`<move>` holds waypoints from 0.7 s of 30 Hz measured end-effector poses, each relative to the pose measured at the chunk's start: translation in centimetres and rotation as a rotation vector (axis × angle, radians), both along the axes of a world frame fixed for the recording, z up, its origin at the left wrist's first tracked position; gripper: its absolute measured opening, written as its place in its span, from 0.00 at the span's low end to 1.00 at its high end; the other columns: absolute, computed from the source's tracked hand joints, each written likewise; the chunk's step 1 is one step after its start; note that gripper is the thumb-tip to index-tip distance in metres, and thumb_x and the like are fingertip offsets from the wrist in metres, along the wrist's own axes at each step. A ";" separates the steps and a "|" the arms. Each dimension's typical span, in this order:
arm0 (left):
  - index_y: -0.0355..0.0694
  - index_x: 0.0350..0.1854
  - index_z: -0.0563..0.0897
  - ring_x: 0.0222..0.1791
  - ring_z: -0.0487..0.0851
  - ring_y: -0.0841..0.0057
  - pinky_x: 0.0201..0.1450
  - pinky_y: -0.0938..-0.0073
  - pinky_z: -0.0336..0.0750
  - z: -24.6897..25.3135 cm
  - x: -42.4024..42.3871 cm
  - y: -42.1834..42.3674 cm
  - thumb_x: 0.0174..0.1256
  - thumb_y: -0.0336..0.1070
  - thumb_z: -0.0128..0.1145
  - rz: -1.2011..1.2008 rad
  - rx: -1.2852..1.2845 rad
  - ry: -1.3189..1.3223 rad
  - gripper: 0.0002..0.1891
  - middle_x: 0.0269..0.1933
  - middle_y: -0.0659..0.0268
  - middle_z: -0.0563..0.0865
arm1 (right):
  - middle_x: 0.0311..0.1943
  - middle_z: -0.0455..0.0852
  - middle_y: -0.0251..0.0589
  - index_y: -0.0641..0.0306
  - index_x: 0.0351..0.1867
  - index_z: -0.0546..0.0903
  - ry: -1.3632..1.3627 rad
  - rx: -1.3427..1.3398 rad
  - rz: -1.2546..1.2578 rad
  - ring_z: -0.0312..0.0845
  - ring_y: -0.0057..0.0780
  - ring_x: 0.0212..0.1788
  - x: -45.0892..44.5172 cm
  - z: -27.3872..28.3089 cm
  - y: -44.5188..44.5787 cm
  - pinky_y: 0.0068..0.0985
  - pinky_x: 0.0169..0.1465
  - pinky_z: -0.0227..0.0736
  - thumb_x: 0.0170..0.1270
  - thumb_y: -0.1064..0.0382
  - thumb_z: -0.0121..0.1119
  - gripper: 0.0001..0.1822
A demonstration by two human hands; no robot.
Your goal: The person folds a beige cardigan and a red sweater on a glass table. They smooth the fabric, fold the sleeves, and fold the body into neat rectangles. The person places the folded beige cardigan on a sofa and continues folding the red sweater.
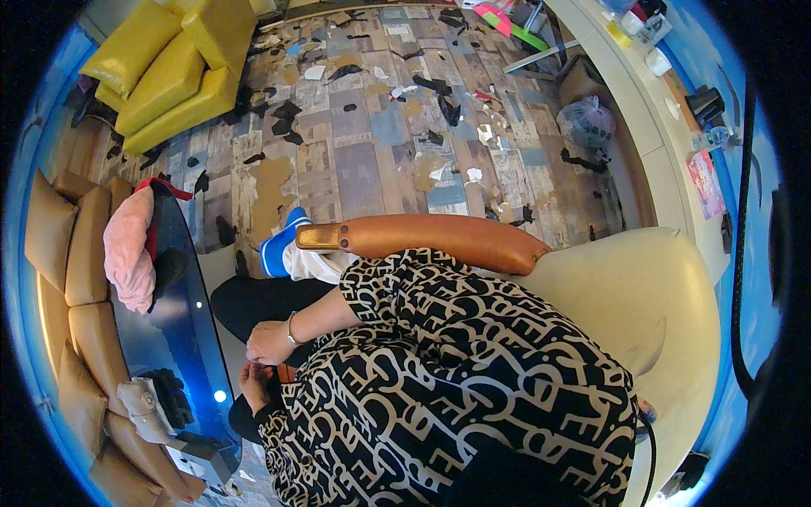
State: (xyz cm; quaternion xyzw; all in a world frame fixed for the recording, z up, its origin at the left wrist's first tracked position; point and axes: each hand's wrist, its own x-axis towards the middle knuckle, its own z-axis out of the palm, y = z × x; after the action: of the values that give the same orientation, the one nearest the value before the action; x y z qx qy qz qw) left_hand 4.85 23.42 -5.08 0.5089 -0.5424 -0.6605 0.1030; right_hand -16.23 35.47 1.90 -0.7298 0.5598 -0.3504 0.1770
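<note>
My right hand (265, 343), with a bracelet at the wrist, is held over my lap against my left hand (253, 384). The fingertips of both hands meet; whether something small is between them cannot be seen. Dark trousers (256, 305) and a black patterned top (456, 380) cover my body. A glossy dark table (184, 304) stands just beyond my hands. On it lie a pink towel (130, 253), a bundled grey cloth (142, 405), black cloth items (170, 396) and a dark box (206, 459).
I sit in a cream armchair (640, 285) with a brown armrest (437, 237). Brown sofas (89, 317) line the table's far side. A yellow armchair (177, 82), scraps on the wooden floor (355, 171), a tied bag (586, 121) and a cluttered counter (646, 114) surround me.
</note>
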 end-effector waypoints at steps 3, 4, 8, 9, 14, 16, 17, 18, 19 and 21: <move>0.34 0.45 0.79 0.27 0.83 0.79 0.30 0.81 0.79 0.2 -0.2 0.1 0.71 0.37 0.57 0.024 0.002 -0.016 0.10 0.33 0.65 0.85 | 0.27 0.87 0.47 0.61 0.27 0.85 -0.002 0.001 0.010 0.84 0.45 0.31 -0.1 0.1 0.1 0.39 0.36 0.77 0.57 0.61 0.55 0.10; 0.34 0.45 0.79 0.27 0.83 0.79 0.30 0.81 0.79 0.2 -0.1 0.1 0.71 0.37 0.57 0.035 0.002 -0.025 0.10 0.33 0.65 0.85 | 0.27 0.87 0.47 0.62 0.27 0.85 -0.005 -0.003 0.011 0.84 0.45 0.31 -0.1 0.2 0.1 0.39 0.36 0.77 0.57 0.61 0.55 0.10; 0.34 0.45 0.79 0.27 0.83 0.79 0.30 0.81 0.79 0.1 0.1 0.0 0.71 0.36 0.57 0.013 0.007 0.000 0.10 0.33 0.64 0.85 | 0.27 0.87 0.47 0.62 0.27 0.85 -0.002 -0.006 0.008 0.84 0.45 0.31 0.0 0.3 0.1 0.39 0.36 0.77 0.58 0.62 0.55 0.10; 0.34 0.46 0.79 0.27 0.84 0.79 0.30 0.81 0.79 0.1 0.0 0.0 0.71 0.36 0.57 0.012 0.009 0.006 0.10 0.33 0.64 0.85 | 0.27 0.87 0.47 0.63 0.27 0.85 0.003 -0.002 0.003 0.84 0.45 0.31 -0.1 0.3 0.2 0.39 0.36 0.77 0.58 0.62 0.55 0.10; 0.34 0.47 0.79 0.28 0.84 0.78 0.30 0.81 0.79 -0.4 0.5 -0.4 0.71 0.37 0.57 0.003 0.001 0.010 0.11 0.34 0.64 0.86 | 0.27 0.87 0.48 0.63 0.27 0.85 0.004 0.003 0.018 0.84 0.45 0.32 0.0 0.4 -0.1 0.39 0.37 0.77 0.57 0.62 0.55 0.10; 0.34 0.47 0.78 0.28 0.84 0.78 0.30 0.81 0.78 -0.4 0.3 -0.3 0.71 0.37 0.57 0.003 -0.003 0.006 0.12 0.34 0.63 0.86 | 0.28 0.87 0.47 0.62 0.27 0.85 0.002 0.010 0.014 0.84 0.45 0.32 0.0 0.2 0.0 0.39 0.37 0.77 0.57 0.61 0.55 0.10; 0.33 0.47 0.78 0.28 0.84 0.78 0.30 0.81 0.79 -0.4 0.3 -0.2 0.71 0.37 0.57 0.001 -0.006 0.007 0.12 0.34 0.63 0.86 | 0.28 0.87 0.47 0.62 0.27 0.85 0.000 0.007 0.012 0.84 0.45 0.32 0.0 0.1 0.0 0.40 0.38 0.77 0.57 0.61 0.55 0.10; 0.33 0.47 0.78 0.28 0.84 0.78 0.30 0.81 0.79 -0.4 0.2 -0.1 0.71 0.37 0.57 0.000 -0.008 0.008 0.12 0.34 0.63 0.86 | 0.28 0.87 0.47 0.62 0.27 0.85 -0.003 0.004 0.010 0.84 0.45 0.33 0.0 0.0 0.0 0.40 0.38 0.77 0.57 0.61 0.55 0.10; 0.33 0.47 0.78 0.28 0.84 0.77 0.30 0.80 0.79 -0.3 0.1 -0.1 0.71 0.37 0.57 -0.001 -0.011 0.010 0.12 0.34 0.63 0.86 | 0.29 0.87 0.47 0.62 0.28 0.85 -0.002 0.004 0.011 0.84 0.46 0.33 -0.1 -0.1 0.0 0.40 0.38 0.77 0.57 0.61 0.55 0.10; 0.32 0.47 0.78 0.27 0.84 0.77 0.30 0.80 0.78 -0.4 0.1 0.0 0.71 0.37 0.57 0.012 -0.010 0.014 0.12 0.34 0.62 0.86 | 0.29 0.87 0.47 0.62 0.28 0.84 0.001 0.001 0.015 0.84 0.46 0.33 0.0 -0.2 0.0 0.40 0.38 0.77 0.57 0.61 0.55 0.10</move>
State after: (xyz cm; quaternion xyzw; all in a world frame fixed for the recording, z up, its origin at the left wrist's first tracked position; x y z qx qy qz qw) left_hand 4.99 23.39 -5.47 0.5070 -0.5419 -0.6607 0.1132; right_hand -16.26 35.42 1.69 -0.7338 0.5548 -0.3485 0.1799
